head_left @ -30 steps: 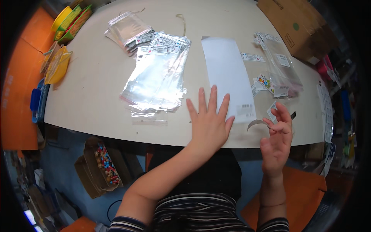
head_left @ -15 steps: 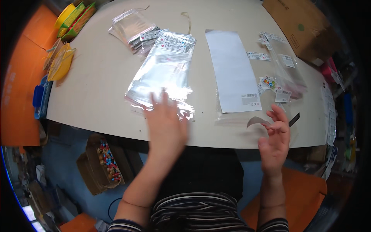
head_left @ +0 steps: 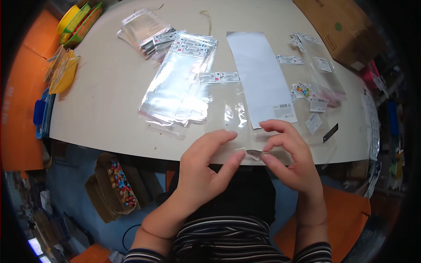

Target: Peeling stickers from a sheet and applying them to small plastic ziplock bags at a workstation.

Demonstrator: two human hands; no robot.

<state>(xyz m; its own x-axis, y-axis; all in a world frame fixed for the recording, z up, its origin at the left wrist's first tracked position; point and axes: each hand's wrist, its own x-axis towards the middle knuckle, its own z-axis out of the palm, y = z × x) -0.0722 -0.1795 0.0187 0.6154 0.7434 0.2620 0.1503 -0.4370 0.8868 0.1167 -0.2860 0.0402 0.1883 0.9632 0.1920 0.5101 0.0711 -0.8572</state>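
At the table edge [head_left: 109, 141], the right hand [head_left: 294, 161] pinches a dark strip [head_left: 254, 152]. The left hand [head_left: 199, 163] curves half-open at the clear bag [head_left: 227, 103], laid end-on seemingly for easy reach; whether it grips film, I cannot tell.

On the table [head_left: 103, 87], three piles of clear bags [head_left: 175, 85], one white sheet [head_left: 258, 74], one cardboard box [head_left: 337, 30]

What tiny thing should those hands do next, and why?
Maybe slip the curved grey strip into the clear plastic bag in front, since the right hand pinches that strip by the bag's near edge, with the left hand there too.
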